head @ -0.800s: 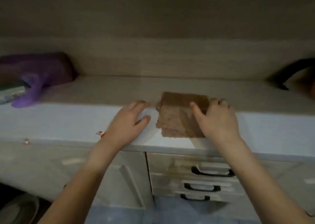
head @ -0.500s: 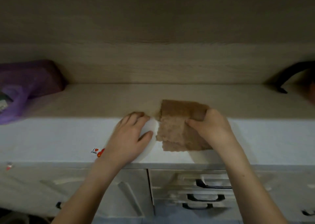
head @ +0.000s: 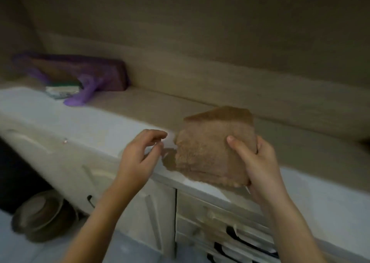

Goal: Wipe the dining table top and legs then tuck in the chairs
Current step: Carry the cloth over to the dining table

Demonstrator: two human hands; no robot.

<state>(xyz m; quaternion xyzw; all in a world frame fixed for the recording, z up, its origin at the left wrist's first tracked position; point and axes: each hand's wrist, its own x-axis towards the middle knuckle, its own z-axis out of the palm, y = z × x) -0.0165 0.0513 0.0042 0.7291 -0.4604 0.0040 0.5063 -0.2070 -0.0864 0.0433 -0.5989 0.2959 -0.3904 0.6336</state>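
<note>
A folded brown cloth (head: 208, 148) is lifted off the white counter (head: 84, 126), held up by its right side in my right hand (head: 258, 162), thumb on its front face. My left hand (head: 140, 156) hovers just left of the cloth with fingers curled and apart, holding nothing. No dining table or chair is in view.
A purple bag (head: 86, 76) with a small packet (head: 62, 90) in front of it lies at the counter's far left. Below the counter are a cabinet door (head: 140, 212) and drawers with black handles (head: 246, 240). A stack of bowls (head: 40, 214) sits on the floor at lower left.
My right hand has picked the cloth up off the counter. My left hand has lifted off the counter top. The view has swung and tilted to the left.
</note>
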